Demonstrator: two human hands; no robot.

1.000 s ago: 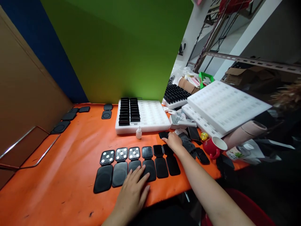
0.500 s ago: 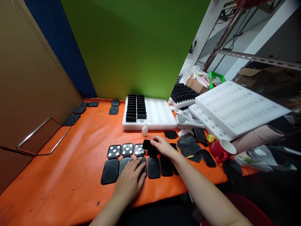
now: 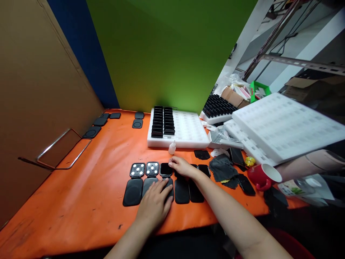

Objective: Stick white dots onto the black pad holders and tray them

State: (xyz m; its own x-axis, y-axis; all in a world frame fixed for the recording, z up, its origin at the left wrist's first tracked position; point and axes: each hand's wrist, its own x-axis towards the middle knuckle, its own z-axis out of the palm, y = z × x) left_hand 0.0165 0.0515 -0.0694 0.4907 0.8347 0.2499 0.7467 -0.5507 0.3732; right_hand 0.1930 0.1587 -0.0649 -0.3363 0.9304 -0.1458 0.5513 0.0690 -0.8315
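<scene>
A row of black folding pads, each a larger lower panel hinged to a smaller square, lies before me. My left hand [image 3: 154,203] rests flat, fingers outstretched, over the lower panels of the second and third pads. With its fingertips together, my right hand [image 3: 181,167] pinches the right edge of a glossy black plate [image 3: 165,169]. That plate lies over the third pad's upper square. White dots show on the first upper square [image 3: 137,169] and the second upper square [image 3: 152,168]. My right hand and forearm partly hide the pads further right.
Behind the row stand a small white dropper bottle [image 3: 172,147] and a white foam tray [image 3: 178,143] with black plates in slots. Dark cloths [image 3: 223,168], a red mug [image 3: 262,176] and stacked foam [image 3: 285,126] are at right. A bent wire frame [image 3: 64,147] sits left.
My right hand has lowered the glossy black plate from a tilt onto the third upper square, covering its white dots. My left hand stays on the panels. The view has shifted slightly.
</scene>
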